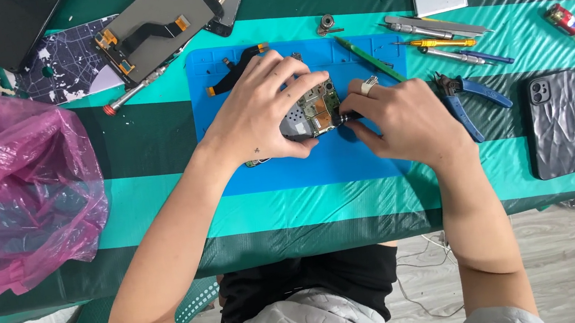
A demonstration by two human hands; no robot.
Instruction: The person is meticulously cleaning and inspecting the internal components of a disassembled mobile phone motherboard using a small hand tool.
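Counter [162, 222] under striped green cloth; blue work mat [347, 161] at centre. On the mat lies the opened phone body [312, 110], circuit board exposed — disassembly looks well advanced, with a detached screen [158, 23] and flex cable [235, 72] set aside. Left hand [259, 113] clamps the body; right hand [400, 117] pinches its edge, any tool hidden. Board not yet out.
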